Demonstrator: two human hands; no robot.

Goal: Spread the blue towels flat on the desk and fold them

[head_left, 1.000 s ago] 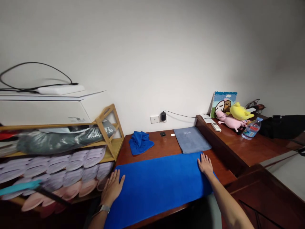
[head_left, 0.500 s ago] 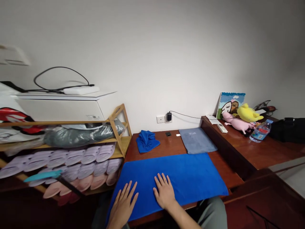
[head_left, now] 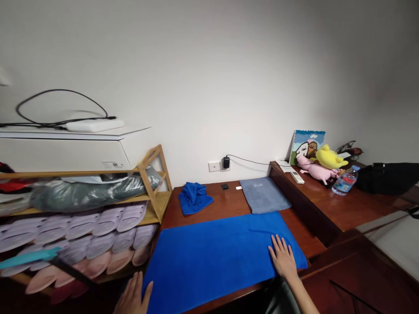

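Observation:
A blue towel (head_left: 209, 257) lies spread out over the front of the brown wooden desk (head_left: 225, 198). My right hand (head_left: 283, 258) rests flat on the towel's right part, fingers apart, with small creases in the cloth near it. At the towel's front left corner is my left hand (head_left: 132, 296), fingers stretched out and thumb apart; the frame's bottom edge cuts it off. Behind the spread towel sit a crumpled blue cloth (head_left: 194, 198) on the left and a folded grey-blue towel (head_left: 264, 195) on the right.
To the left stands a wooden rack (head_left: 160, 205) with several lilac slippers (head_left: 108, 220) and a white box (head_left: 65, 152) on top. On the raised surface at right are a water bottle (head_left: 345, 181), a pink plush toy (head_left: 316, 170) and a remote control (head_left: 297, 176). A black plug (head_left: 226, 162) sits in the wall socket.
My right hand has slid right across the towel. My left hand has moved left and nearer, to the towel's corner. The view has turned slightly right.

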